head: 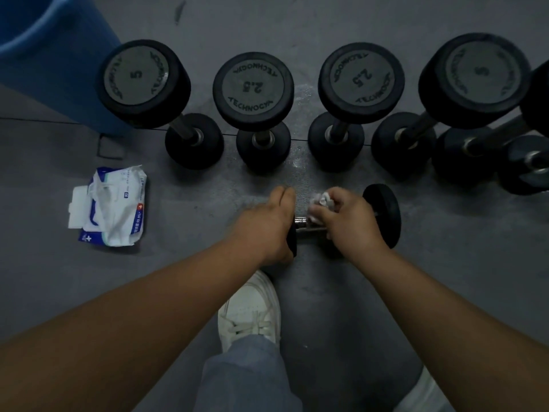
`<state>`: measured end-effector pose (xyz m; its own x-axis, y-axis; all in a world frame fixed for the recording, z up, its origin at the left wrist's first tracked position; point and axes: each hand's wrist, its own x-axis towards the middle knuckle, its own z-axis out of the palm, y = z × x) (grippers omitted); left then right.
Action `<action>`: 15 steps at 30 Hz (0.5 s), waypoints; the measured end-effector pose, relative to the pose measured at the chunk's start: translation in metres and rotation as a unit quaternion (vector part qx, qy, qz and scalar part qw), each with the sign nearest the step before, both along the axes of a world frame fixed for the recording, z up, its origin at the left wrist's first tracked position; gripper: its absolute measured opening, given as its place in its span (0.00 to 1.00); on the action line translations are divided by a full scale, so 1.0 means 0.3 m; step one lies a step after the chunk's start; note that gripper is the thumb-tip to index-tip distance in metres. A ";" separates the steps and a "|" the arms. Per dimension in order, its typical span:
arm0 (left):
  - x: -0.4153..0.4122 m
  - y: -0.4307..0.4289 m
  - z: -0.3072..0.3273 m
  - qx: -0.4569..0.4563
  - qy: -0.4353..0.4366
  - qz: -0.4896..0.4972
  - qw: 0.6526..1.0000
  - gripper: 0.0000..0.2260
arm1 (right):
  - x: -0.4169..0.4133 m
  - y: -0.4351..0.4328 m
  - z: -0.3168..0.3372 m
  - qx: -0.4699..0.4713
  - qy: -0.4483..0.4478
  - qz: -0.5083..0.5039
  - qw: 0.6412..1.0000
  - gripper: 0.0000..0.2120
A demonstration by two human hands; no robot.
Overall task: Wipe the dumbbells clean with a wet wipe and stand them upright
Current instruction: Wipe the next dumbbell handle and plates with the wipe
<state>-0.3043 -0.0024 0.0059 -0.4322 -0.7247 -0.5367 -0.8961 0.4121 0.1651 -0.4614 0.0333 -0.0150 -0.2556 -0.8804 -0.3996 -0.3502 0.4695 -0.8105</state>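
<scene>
A small black dumbbell (384, 215) lies on its side on the grey floor in front of me. My left hand (266, 226) grips its left head, which is mostly hidden under the hand. My right hand (347, 220) holds a crumpled white wet wipe (320, 202) wrapped around the chrome handle (301, 223). Behind it several black dumbbells stand upright in a row, marked 5 (142, 81), 2.5 (252, 87), 2.5 (361, 80) and 5 (475, 75).
An open pack of wet wipes (111, 208) lies on the floor at the left. A blue bin (50, 55) stands at the back left. More dumbbells (525, 162) sit at the right edge. My white shoe (251, 310) is just below the hands.
</scene>
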 end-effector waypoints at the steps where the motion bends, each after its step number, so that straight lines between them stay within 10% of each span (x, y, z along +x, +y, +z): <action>1: -0.001 0.001 -0.002 -0.001 0.001 0.000 1.000 0.55 | 0.003 0.000 -0.003 0.006 -0.016 -0.001 1.000 0.07; 4: 0.002 0.001 -0.006 -0.006 0.010 -0.002 1.000 0.53 | 0.021 -0.005 -0.006 0.024 -0.086 0.009 0.996 0.02; 9: 0.005 0.009 -0.018 -0.023 0.037 0.003 0.999 0.46 | 0.007 0.057 0.005 -0.050 0.069 0.269 0.959 0.16; 15: -0.002 0.003 0.004 -0.004 0.016 -0.001 1.000 0.51 | -0.037 0.058 0.004 -0.039 0.143 0.322 0.935 0.10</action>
